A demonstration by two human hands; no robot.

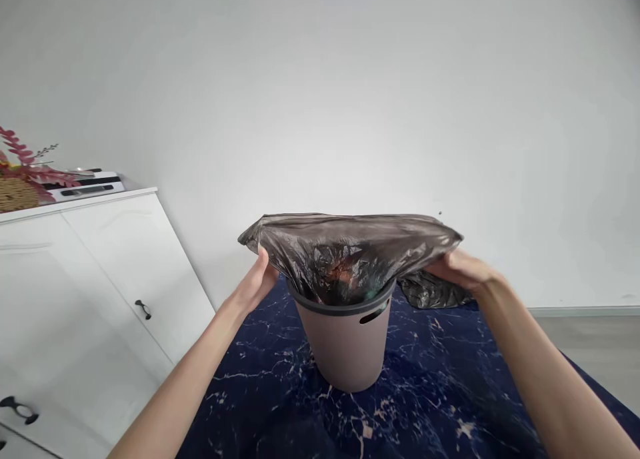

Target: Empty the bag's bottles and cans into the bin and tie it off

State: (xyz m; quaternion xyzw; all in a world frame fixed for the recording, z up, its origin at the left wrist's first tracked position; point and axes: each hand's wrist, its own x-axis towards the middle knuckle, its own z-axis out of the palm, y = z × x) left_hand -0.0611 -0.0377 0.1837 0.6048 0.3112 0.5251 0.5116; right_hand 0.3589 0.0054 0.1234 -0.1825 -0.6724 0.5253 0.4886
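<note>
A dark, thin plastic garbage bag (pixel 350 249) spreads wide above the trash can (pixel 345 349), its lower part inside the can's dark rim. Orange and green contents show faintly through the film. My left hand (pixel 257 282) grips the bag's left edge, thumb on the near side. At the opposite edge my right hand (pixel 457 266) is closed on the bag, its fingers mostly behind the plastic. The pinkish-beige can stands upright, with an oval handle slot near its rim.
More dark plastic film (pixel 435 291) lies on the blue marble-patterned table (pixel 280 392), behind the can to the right. A white cabinet (pixel 110 266) stands at left, bearing a woven basket (pixel 17 194) with pink foliage. A pale wall (pixel 350 99) rises behind.
</note>
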